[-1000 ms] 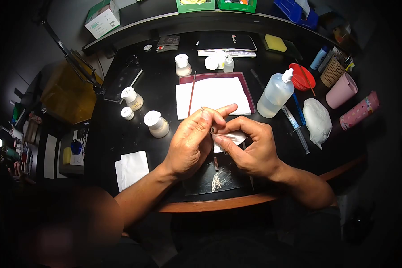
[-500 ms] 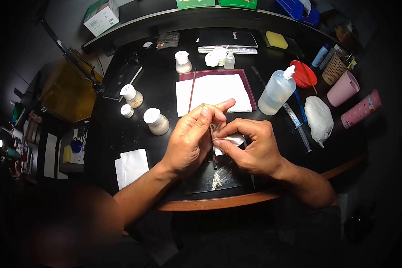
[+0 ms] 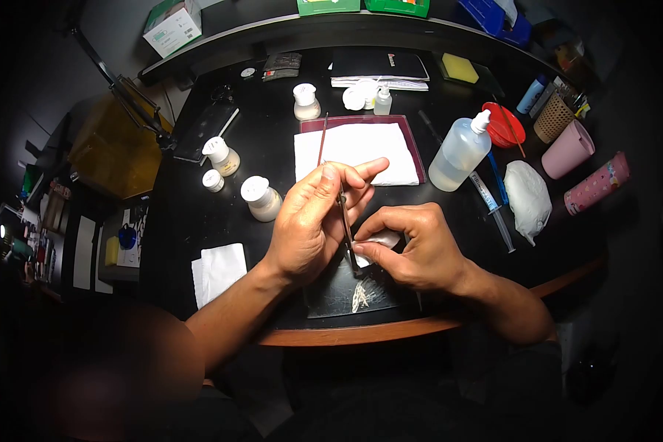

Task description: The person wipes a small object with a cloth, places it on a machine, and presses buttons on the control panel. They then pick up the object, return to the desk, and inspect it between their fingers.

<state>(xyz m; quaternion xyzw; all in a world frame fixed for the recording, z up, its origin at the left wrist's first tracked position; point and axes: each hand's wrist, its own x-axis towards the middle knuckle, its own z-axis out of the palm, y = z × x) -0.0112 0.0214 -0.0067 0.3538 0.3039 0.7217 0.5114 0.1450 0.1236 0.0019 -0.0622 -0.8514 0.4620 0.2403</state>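
My left hand [image 3: 307,214], raised above the front of the desk, has its thumb pressed to the index finger and another finger stretched out. A slender dark tool [image 3: 348,228] slants down from its grip toward me; the upper end is partly hidden by fingers. Pinched at the tool's side, the thumb and forefinger of my right hand [image 3: 412,239] are closed on its lower half. Crumpled white tissue [image 3: 384,238] shows behind and under the right fingers. Below both hands, whitish smears [image 3: 359,296] mark a dark glossy plate [image 3: 324,303].
A red-brown brush [image 3: 323,140] lies on a white towel [image 3: 376,151] over a maroon tray [image 3: 414,147]. White-capped jars [image 3: 261,199] stand left. A clear squeeze bottle [image 3: 457,158], syringe [image 3: 488,197] and white wrapped lump [image 3: 528,199] are right. Folded tissue [image 3: 222,269] lies front left.
My right fingertips have moved down along the dark tool toward me. The tool leans more and shows more of its length; my left fingers have shifted slightly left and up.
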